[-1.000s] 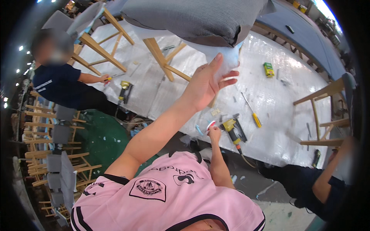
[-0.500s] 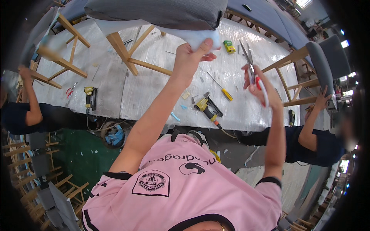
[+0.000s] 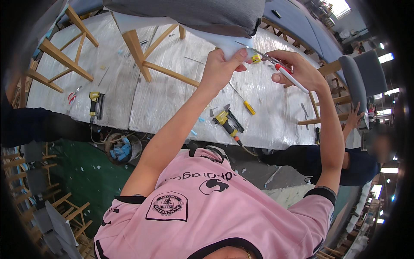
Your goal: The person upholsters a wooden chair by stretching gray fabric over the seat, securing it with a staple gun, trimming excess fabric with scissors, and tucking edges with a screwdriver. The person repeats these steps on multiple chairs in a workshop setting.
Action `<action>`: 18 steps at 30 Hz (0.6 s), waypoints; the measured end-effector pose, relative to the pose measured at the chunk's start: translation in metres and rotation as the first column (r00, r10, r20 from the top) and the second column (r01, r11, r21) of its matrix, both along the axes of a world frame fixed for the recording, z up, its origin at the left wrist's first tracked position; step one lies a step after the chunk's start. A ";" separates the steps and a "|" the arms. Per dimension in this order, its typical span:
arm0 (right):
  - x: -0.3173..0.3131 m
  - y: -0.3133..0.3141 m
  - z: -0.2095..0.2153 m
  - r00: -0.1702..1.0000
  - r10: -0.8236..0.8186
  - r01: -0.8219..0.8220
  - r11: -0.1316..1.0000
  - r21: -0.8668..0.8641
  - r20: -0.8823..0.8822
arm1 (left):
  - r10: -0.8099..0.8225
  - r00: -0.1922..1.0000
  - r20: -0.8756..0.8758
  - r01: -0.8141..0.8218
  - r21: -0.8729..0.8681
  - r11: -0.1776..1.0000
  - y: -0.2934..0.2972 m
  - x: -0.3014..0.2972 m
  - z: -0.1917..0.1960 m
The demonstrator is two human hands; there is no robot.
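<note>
A grey upholstered chair (image 3: 194, 17) with wooden legs stands on the table in front of me, and white padding (image 3: 215, 41) hangs out below its grey cover. My left hand (image 3: 224, 67) pinches the loose end of that padding between thumb and fingers. In my right hand (image 3: 297, 71) are scissors (image 3: 284, 71) with red and white handles. Their blades point left and reach the padding just above my left thumb. A small green and yellow box (image 3: 256, 58) lies behind the blades, partly covered.
A staple gun (image 3: 228, 123) with a hose and a yellow-handled screwdriver (image 3: 248, 105) lie on the plastic-covered table (image 3: 168, 108). A second staple gun (image 3: 95, 105) and red-handled scissors (image 3: 74, 96) lie left. Co-workers stand on both sides; one touches a grey chair (image 3: 355, 77) at right.
My right hand has brought the scissors left and up to the padding, turning the blades from upright to leftward. My left hand keeps its pinch, slightly farther right.
</note>
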State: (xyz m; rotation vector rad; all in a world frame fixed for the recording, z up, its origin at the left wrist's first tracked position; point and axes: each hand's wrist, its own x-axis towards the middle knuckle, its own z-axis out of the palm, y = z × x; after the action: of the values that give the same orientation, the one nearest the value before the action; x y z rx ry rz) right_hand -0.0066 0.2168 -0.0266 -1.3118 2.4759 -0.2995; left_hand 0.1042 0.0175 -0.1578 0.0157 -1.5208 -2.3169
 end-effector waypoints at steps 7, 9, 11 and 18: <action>0.003 -0.004 -0.005 0.973 0.064 -0.065 0.998 0.001 -0.222 | 0.011 1.000 -0.016 -0.012 -0.034 0.999 0.000 -0.002 -0.005; 0.004 -0.006 -0.005 0.978 0.065 -0.065 0.998 0.010 -0.200 | 0.007 1.000 -0.010 -0.008 -0.025 1.000 0.000 -0.003 -0.005; 0.002 -0.006 -0.004 0.972 0.092 -0.090 0.996 0.015 -0.214 | 0.005 1.000 -0.015 -0.005 -0.023 1.000 0.000 -0.004 -0.006; 0.002 -0.001 -0.010 0.966 0.110 -0.107 0.994 0.026 -0.232 | 0.029 0.998 -0.054 -0.031 -0.050 0.998 -0.003 -0.005 -0.010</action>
State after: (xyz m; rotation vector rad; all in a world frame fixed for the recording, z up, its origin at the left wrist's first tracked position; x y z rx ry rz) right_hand -0.0046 0.2159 -0.0368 -1.5501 2.5754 -0.1069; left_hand 0.0991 0.0146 -0.1683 -0.0355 -1.5419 -2.2372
